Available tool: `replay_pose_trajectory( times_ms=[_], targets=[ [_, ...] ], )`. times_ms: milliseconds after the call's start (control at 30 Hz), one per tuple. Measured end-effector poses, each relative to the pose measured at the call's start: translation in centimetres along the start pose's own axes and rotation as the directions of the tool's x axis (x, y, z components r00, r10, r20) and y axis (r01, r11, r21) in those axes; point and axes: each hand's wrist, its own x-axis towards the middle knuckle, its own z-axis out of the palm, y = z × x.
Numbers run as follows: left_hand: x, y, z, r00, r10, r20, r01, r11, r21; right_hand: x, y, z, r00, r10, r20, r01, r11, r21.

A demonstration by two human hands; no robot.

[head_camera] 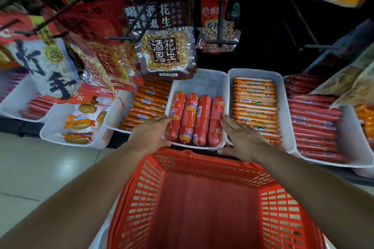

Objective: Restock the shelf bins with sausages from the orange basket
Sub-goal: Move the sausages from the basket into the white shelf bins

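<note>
Bare left hand (150, 133), bare right hand (243, 138), bare forearms (91, 188)

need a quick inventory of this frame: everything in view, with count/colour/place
basket: 1, orange, bottom centre, nothing visible inside
bins: at least 6, white, in a row on the shelf
fat sausages: 4, red, side by side in the middle bin
orange sausages: many, orange, thin, in the bins either side of the middle one
thin red sausages: many, red, in the bin further right; more in the far-left bin
yellow packs: several, yellow-orange, second bin from the left
peanut bags: several, red and clear, on hooks above the bins
left hand: 1, fingers straight, at the middle bin's left edge
right hand: 1, fingers straight, at the middle bin's right edge
</note>
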Motion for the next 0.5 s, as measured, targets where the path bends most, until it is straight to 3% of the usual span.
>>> replay_pose_trajectory(
  times_ms=[367, 500],
  targets=[
    [1.2, -0.5, -0.1, 0.990, 0.092, -0.107, -0.069, 0.976, 0.207, 1.2, -0.7, 0.0, 0.999, 0.034, -0.008, -0.034, 0.999, -0.040],
    [1.5, -0.5, -0.1, 0.988, 0.097, -0.123, -0.071, 0.977, 0.199, 1.5, -0.6, -0.1, 0.999, 0.036, -0.012, -0.036, 0.997, -0.061]
  ],
)
